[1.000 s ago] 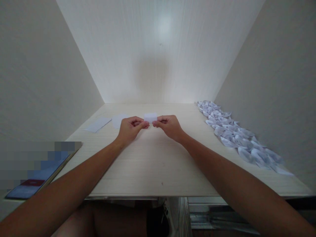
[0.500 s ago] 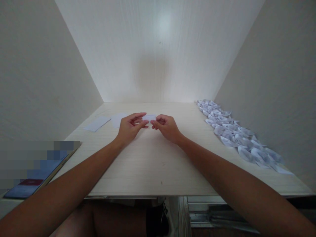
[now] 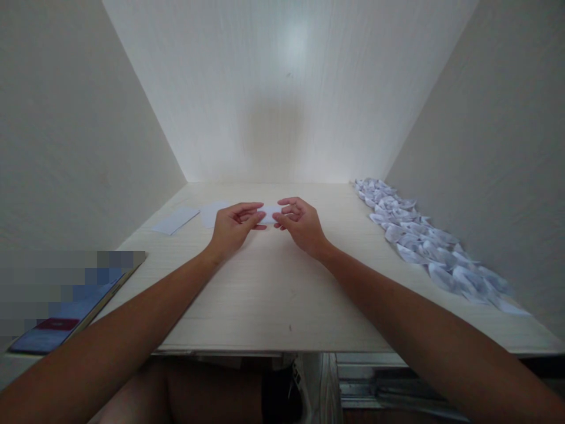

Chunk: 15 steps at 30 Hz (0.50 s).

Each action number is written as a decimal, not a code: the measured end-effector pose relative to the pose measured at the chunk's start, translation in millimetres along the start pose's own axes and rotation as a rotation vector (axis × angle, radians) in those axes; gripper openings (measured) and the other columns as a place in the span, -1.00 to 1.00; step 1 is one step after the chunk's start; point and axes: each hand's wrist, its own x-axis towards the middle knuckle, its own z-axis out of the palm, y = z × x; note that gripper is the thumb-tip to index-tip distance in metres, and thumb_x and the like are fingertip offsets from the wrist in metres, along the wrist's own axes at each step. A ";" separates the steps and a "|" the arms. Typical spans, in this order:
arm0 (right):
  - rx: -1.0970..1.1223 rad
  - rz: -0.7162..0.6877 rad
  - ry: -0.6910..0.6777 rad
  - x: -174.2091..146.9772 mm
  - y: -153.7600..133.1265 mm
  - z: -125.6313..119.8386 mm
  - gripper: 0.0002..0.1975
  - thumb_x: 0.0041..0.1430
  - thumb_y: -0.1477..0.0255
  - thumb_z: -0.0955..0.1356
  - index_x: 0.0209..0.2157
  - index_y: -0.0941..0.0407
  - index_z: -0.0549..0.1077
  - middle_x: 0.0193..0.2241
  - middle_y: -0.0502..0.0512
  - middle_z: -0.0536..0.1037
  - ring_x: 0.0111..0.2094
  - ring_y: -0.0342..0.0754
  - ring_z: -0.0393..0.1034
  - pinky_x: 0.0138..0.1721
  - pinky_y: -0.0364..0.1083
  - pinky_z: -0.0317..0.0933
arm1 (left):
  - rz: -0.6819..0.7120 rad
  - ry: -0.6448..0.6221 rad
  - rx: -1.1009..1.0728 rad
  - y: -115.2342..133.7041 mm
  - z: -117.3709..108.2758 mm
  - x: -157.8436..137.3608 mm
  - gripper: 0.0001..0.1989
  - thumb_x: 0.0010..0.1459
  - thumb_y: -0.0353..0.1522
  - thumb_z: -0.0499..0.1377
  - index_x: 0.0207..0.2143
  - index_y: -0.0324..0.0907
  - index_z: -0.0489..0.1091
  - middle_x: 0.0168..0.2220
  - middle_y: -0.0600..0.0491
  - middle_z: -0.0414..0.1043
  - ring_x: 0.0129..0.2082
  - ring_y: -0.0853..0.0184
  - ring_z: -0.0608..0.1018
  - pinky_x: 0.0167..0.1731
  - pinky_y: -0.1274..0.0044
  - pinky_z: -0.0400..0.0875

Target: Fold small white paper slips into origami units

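Between my hands, a little above the middle of the table, is a small white piece of paper (image 3: pixel 269 213). My left hand (image 3: pixel 236 225) pinches its left end, with the thumb on the near face and the fingers behind. The right end sits between the thumb and fingers of my right hand (image 3: pixel 301 226), whose index finger reaches along the top edge. The fingertips hide both ends of the paper. Closest to my left hand, on the table, lies a white sheet (image 3: pixel 209 215), partly covered by that hand.
Further left lies a stack of white paper (image 3: pixel 175 221). Along the right wall runs a long row of folded white paper pieces (image 3: pixel 419 241). A phone or tablet (image 3: pixel 83 306), partly pixelated, is at the table's (image 3: pixel 273 294) left front corner. Walls enclose the back and both sides.
My right hand's fingers have lifted and spread slightly along the paper's top edge. The paper now shows a flatter, plainer face. My left hand keeps nearly the same grip.
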 end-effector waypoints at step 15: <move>-0.044 -0.004 -0.034 -1.9 -2.0 -0.3 -0.65 0.04 0.23 0.53 -0.19 0.14 0.55 -0.47 -0.08 0.49 -0.53 -0.18 0.47 -0.47 -0.14 0.42 | -0.033 -0.037 -0.019 1.8 -0.9 0.1 -0.56 -0.15 -0.16 0.53 -0.28 -0.25 0.62 -0.45 0.03 0.61 -0.43 0.25 0.67 -0.34 0.31 0.74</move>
